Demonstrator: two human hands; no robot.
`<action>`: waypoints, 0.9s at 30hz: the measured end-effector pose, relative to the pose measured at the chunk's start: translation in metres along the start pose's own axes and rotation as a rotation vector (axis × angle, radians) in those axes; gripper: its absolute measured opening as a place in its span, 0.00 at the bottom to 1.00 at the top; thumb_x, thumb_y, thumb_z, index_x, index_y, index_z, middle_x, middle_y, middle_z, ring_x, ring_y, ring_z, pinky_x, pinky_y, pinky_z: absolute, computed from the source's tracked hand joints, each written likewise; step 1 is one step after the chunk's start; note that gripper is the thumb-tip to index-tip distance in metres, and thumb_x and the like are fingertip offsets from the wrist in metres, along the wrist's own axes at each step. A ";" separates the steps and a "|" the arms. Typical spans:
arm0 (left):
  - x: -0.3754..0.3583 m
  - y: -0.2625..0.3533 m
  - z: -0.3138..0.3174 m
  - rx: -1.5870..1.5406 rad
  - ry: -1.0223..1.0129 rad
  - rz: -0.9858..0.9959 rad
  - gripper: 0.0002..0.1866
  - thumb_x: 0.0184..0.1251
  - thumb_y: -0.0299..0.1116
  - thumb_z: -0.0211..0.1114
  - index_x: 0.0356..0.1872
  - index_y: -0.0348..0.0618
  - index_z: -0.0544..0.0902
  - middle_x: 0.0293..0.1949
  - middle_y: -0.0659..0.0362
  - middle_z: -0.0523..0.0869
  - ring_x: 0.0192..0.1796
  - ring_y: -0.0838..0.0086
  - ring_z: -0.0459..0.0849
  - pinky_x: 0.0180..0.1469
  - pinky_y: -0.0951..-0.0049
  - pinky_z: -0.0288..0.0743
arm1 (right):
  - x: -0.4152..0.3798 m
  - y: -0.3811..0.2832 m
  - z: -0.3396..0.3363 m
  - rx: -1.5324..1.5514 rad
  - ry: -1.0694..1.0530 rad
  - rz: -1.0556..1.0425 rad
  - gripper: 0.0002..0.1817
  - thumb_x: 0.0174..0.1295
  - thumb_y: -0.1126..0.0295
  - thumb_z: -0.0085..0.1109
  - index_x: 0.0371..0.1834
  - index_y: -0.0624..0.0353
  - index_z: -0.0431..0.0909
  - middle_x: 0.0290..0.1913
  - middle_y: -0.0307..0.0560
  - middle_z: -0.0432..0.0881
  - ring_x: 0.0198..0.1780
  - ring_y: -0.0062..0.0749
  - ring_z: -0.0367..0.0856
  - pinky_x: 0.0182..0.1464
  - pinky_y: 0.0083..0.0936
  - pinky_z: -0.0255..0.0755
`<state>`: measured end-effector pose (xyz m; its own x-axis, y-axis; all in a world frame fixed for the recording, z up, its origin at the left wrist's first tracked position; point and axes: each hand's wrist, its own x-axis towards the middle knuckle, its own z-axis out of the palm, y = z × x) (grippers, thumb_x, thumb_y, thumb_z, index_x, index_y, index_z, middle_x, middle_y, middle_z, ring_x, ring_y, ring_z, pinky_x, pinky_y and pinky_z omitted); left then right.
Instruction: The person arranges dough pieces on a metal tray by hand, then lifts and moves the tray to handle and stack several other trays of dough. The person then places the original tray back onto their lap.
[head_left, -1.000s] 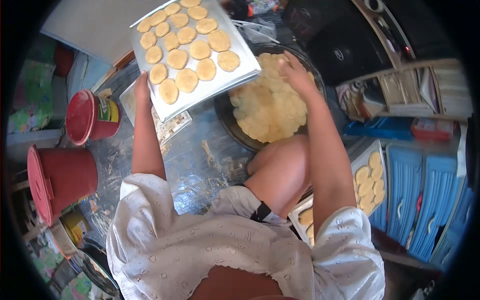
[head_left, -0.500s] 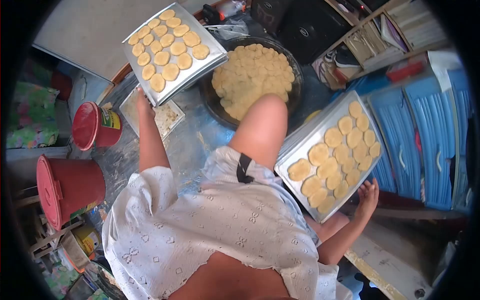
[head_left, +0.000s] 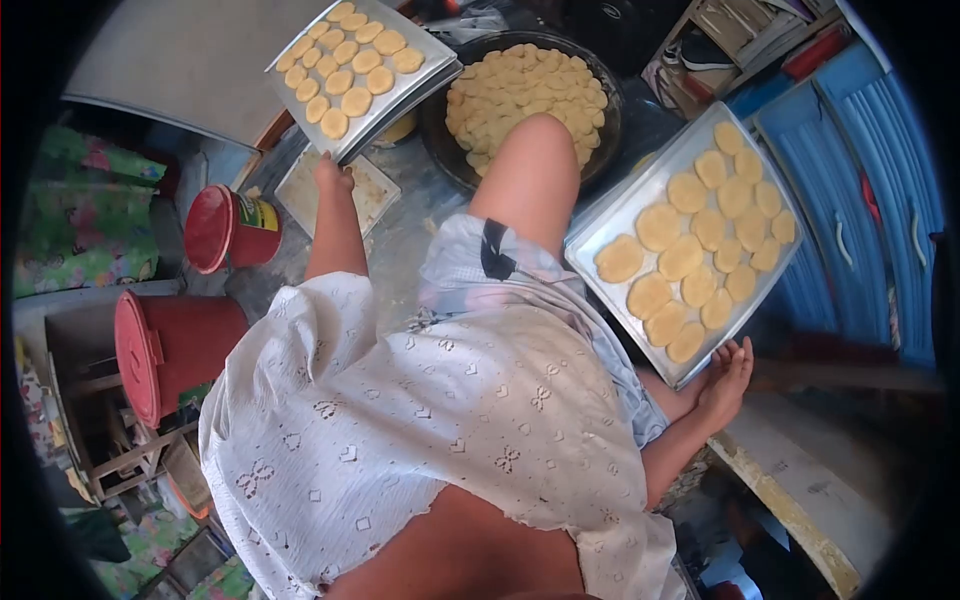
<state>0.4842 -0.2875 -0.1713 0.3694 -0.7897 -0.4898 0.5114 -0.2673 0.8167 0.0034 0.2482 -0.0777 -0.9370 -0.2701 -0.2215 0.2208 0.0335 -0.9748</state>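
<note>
While the person stands over the floor, the right hand [head_left: 728, 375] carries the larger tray [head_left: 610, 230] from below, palm flat under its near corner and fingers [head_left: 742, 352] spread just past the rim. The tray looks stiff but thin and probably light; its load of soft dough rounds [head_left: 686, 256] would slide or dent if it tipped, so a level hold under the middle seems safer than this corner grip. Beyond the left fingers, the smaller tray [head_left: 432, 62] is raised on the left hand [head_left: 330, 172], which closes on its near edge; how tightly I cannot tell. It bears its own rows of small rounds [head_left: 345, 60]. Between the two trays, well past both hands, a dark round pan [head_left: 612, 110] holds more dough.
</note>
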 end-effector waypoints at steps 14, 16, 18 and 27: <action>0.007 0.030 0.037 -0.209 -0.083 0.063 0.27 0.67 0.35 0.30 0.63 0.34 0.62 0.64 0.48 0.65 0.63 0.52 0.66 0.65 0.50 0.58 | 0.011 0.011 -0.005 -0.074 0.003 -0.047 0.20 0.66 0.63 0.50 0.58 0.58 0.67 0.41 0.41 0.78 0.37 0.19 0.73 0.38 0.14 0.67; 0.004 0.034 0.035 -0.157 -0.005 0.052 0.26 0.66 0.34 0.31 0.62 0.33 0.64 0.63 0.48 0.67 0.63 0.52 0.67 0.65 0.48 0.58 | 0.009 0.010 -0.003 -0.021 0.025 -0.034 0.17 0.66 0.67 0.49 0.56 0.60 0.69 0.41 0.42 0.78 0.37 0.19 0.73 0.37 0.13 0.67; -0.001 0.039 0.035 -0.204 -0.035 0.023 0.26 0.66 0.34 0.34 0.62 0.34 0.63 0.63 0.48 0.66 0.64 0.53 0.66 0.66 0.48 0.54 | 0.012 0.014 -0.007 -0.037 0.023 -0.038 0.18 0.66 0.65 0.50 0.57 0.60 0.68 0.41 0.41 0.78 0.37 0.19 0.73 0.37 0.13 0.67; -0.009 0.044 0.045 -0.283 -0.089 0.057 0.27 0.64 0.38 0.34 0.61 0.38 0.66 0.64 0.52 0.66 0.67 0.53 0.61 0.69 0.51 0.44 | 0.022 0.019 -0.006 -0.130 0.041 -0.027 0.18 0.66 0.64 0.50 0.57 0.58 0.69 0.40 0.38 0.78 0.33 0.14 0.70 0.33 0.10 0.63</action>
<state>0.4684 -0.3170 -0.1174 0.3406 -0.8479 -0.4064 0.6920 -0.0665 0.7188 -0.0144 0.2488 -0.1015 -0.9531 -0.2329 -0.1935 0.1608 0.1521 -0.9752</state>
